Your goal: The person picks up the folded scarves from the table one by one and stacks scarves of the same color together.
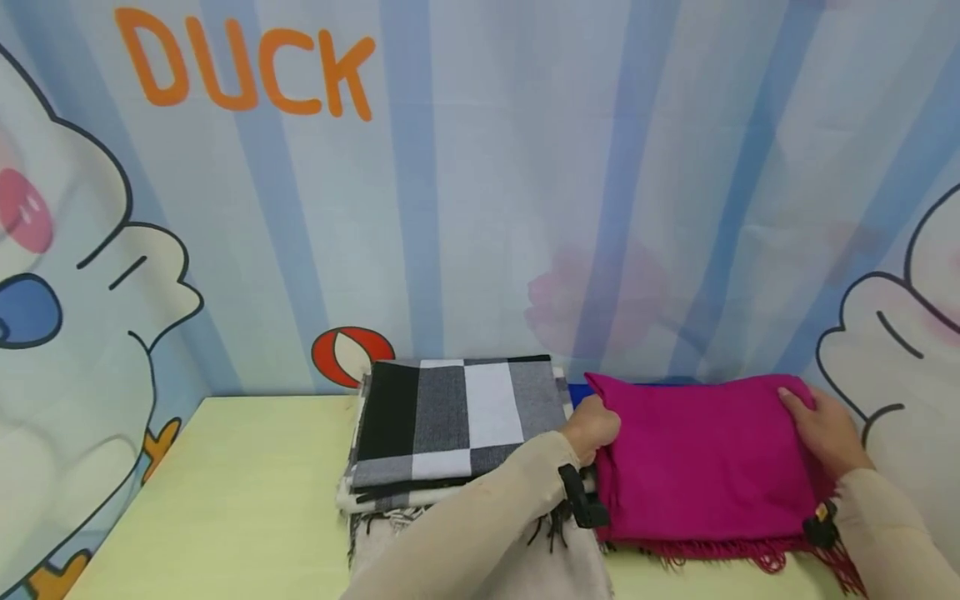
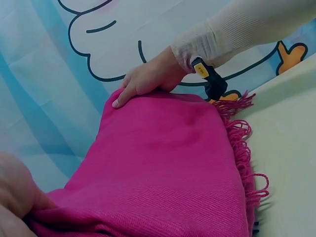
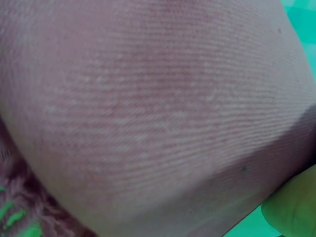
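Observation:
A folded magenta scarf [image 1: 701, 462] with a fringed near edge lies at the right of the table. My left hand [image 1: 592, 427] grips its left edge near the far corner, the cloth bunched at the fingers. At the far right corner my right hand [image 1: 828, 429] pinches the scarf, thumb on top and the other fingers hidden behind the fold. In the left wrist view the scarf stretches between the left hand [image 2: 17, 197] and the right hand [image 2: 150, 76]. Blurred scarf cloth [image 3: 158, 108] fills most of the right wrist view, with a fingertip [image 3: 296, 207] at its lower right edge.
Left of the scarf lies a stack of folded scarves, a black, grey and white checked one [image 1: 450, 417] on top and a pale fringed one [image 1: 562, 562] hanging nearer. Something blue [image 1: 579, 392] shows behind the magenta scarf. A printed curtain [image 1: 510, 208] rises behind the yellow table [image 1: 247, 500].

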A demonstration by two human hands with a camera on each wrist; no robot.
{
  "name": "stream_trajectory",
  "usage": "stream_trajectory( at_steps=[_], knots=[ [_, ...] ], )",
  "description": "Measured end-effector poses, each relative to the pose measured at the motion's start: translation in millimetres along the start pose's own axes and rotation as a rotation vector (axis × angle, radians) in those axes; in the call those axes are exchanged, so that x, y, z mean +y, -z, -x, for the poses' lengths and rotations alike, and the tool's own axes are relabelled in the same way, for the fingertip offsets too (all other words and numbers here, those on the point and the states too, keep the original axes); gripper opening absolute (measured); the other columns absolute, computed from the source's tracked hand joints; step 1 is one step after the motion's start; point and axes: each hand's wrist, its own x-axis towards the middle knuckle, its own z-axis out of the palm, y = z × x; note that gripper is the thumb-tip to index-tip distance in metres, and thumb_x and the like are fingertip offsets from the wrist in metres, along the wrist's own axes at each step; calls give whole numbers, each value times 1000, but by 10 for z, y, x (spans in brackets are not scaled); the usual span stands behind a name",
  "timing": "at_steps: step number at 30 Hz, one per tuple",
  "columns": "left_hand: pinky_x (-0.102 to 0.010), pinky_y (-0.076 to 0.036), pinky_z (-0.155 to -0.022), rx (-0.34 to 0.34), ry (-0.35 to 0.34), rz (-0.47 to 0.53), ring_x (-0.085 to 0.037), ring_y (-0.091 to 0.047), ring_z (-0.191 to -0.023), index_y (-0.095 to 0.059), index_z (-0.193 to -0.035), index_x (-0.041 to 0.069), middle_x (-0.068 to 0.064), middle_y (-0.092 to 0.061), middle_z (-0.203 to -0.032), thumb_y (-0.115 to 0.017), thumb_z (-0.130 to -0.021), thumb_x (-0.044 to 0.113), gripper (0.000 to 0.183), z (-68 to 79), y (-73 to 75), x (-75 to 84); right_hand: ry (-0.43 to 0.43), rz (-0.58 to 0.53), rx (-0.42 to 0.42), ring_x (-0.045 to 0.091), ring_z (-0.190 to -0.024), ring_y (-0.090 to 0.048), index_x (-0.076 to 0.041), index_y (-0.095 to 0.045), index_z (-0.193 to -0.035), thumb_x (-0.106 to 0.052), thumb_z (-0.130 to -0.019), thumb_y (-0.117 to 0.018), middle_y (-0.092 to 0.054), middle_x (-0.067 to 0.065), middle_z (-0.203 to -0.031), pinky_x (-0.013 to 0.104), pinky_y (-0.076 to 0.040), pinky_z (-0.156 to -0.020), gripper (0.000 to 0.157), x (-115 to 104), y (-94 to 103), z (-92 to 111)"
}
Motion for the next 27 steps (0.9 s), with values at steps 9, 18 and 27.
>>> stream_trajectory(
  at_steps=[9, 18, 27],
  knots=[
    [-45, -43, -102, 24, 28, 23, -32, -48, -127, -37, -154, 2, -17, -44, -152, -41, -99, -6, 56, -143, 29, -8, -1, 29, 8, 55, -112, -52, 16, -45, -136, -45, -109, -36, -48, 44, -129, 63, -46, -86, 68, -50, -17, -118],
    [-46, -46, -98, 57, 25, 6, -33, -51, -122, -38, -154, 1, -16, -47, -149, -42, -99, -4, 55, -304, 58, -44, 9, 34, 28, 54, -112, -52, 16, -49, -135, -43, -109, -37, -50, 44, -128, 61, -45, -89, 65, -92, -70, -244],
    [-41, -41, -85, 71, 25, -5, -29, -48, -110, -37, -154, 0, -16, -45, -149, -41, -99, -4, 56, -438, 65, -97, 29, 35, -7, 51, -110, -54, 15, -47, -138, -42, -110, -35, -51, 43, -128, 59, -47, -86, 65, -111, -92, -342]
  ],
)
